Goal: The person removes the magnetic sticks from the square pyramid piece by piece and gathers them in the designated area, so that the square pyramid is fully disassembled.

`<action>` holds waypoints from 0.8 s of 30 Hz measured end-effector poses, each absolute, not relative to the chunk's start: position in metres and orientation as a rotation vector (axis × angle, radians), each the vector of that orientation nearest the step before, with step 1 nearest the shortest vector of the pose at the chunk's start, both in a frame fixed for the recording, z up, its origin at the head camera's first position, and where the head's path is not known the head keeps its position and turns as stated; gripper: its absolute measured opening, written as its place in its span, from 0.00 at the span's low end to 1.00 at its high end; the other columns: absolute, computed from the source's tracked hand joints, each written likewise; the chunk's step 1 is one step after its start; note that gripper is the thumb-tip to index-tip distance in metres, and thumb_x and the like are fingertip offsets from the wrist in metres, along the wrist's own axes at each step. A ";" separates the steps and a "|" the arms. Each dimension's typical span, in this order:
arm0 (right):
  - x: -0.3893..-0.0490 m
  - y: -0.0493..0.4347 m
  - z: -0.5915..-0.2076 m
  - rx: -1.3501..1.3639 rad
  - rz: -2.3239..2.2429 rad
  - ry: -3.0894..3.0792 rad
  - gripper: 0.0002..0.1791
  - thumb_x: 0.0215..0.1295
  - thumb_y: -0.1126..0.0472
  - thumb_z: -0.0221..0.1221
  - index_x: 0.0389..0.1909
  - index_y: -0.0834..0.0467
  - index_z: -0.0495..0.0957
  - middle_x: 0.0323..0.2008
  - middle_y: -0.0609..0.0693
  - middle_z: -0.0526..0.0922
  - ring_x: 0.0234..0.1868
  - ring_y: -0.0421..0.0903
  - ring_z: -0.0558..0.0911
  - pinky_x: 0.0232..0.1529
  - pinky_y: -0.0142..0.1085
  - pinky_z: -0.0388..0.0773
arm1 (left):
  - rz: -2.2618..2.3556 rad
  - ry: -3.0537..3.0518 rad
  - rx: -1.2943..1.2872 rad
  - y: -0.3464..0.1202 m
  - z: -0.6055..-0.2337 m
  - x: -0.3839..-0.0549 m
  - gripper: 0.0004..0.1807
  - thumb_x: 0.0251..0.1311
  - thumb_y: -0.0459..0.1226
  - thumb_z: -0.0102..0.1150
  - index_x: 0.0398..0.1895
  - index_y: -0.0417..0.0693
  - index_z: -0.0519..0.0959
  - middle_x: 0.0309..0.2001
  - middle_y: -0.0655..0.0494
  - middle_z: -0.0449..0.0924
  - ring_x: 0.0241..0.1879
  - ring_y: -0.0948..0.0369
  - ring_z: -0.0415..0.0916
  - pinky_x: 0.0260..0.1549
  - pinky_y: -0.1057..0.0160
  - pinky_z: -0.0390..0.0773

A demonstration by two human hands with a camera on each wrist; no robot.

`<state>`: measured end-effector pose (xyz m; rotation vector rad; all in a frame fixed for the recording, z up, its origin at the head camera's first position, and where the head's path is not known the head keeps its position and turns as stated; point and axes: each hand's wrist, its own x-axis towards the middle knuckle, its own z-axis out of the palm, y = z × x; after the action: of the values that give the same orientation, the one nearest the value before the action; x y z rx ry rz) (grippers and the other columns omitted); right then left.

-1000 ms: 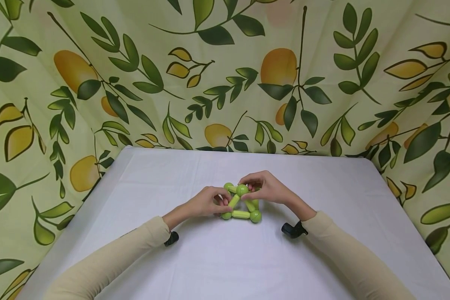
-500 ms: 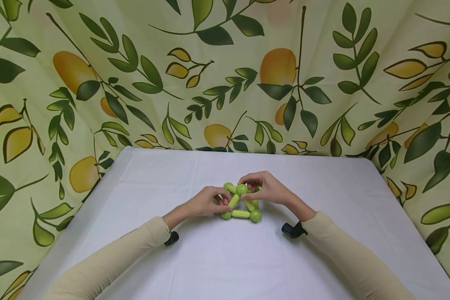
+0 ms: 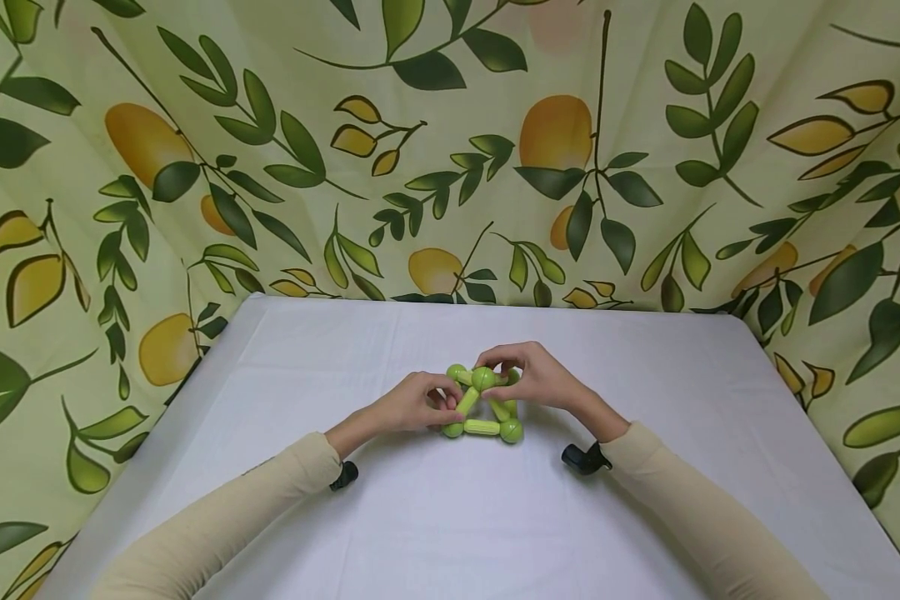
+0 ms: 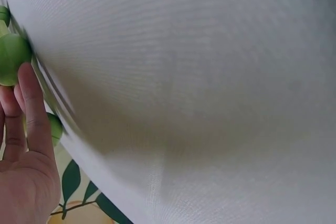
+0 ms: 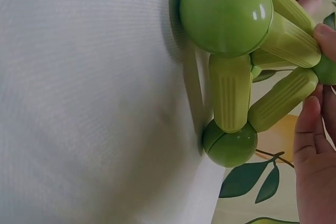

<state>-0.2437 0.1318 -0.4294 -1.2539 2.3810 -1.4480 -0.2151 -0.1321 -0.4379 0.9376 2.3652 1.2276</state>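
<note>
A pyramid-like frame of magnetic balls and rods stands on the white cloth in the head view, its yellow-green ribbed rods [image 3: 482,427] joined by shiny green balls. My right hand [image 3: 531,375] pinches the top ball [image 3: 483,379] between thumb and fingers; in the right wrist view that top ball [image 5: 328,71] sits at the right edge. At the frame's left side, my left hand [image 3: 412,403] grips around the slanting rod [image 3: 467,402], its thumb just over the lower left ball [image 3: 453,430]. In the left wrist view, one fingertip touches a green ball [image 4: 13,59].
The white-clothed table [image 3: 450,517] extends around the frame on all sides. Behind it hangs a curtain [image 3: 450,183] with a leaf and fruit print, which also runs along both sides. Black wrist cameras [image 3: 585,459] sit under the beige sleeves.
My right hand's fingers have shifted very slightly left over the top ball. The left hand and the frame hold their place.
</note>
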 end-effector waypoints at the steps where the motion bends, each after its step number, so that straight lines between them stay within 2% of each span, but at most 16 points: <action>1: -0.244 0.132 -0.429 -1.256 -1.448 2.385 0.17 0.57 0.60 0.76 0.47 0.53 0.85 0.42 0.41 0.86 0.38 0.45 0.80 0.37 0.44 0.80 | 1.226 2.365 0.939 -0.132 -0.438 -0.215 0.08 0.61 0.35 0.72 0.37 0.45 0.81 0.33 0.58 0.78 0.33 0.61 0.79 0.29 0.62 0.83; 10: -0.246 0.131 -0.426 -1.320 -1.411 2.374 0.17 0.58 0.62 0.75 0.48 0.54 0.84 0.43 0.41 0.85 0.41 0.44 0.81 0.39 0.40 0.81 | 1.225 2.363 0.949 -0.132 -0.437 -0.215 0.08 0.62 0.35 0.72 0.37 0.45 0.81 0.34 0.57 0.78 0.33 0.60 0.79 0.30 0.62 0.83; 24: -0.249 0.129 -0.429 -1.195 -1.477 2.307 0.18 0.59 0.62 0.74 0.49 0.57 0.83 0.44 0.45 0.86 0.43 0.46 0.82 0.40 0.45 0.79 | 1.204 2.366 0.958 -0.132 -0.437 -0.215 0.07 0.63 0.35 0.71 0.37 0.45 0.80 0.35 0.57 0.79 0.31 0.61 0.81 0.29 0.62 0.83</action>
<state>-0.2492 0.1291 -0.4295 -1.1949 2.3065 -1.4770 -0.2154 -0.1315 -0.4367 0.9580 2.3658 1.2040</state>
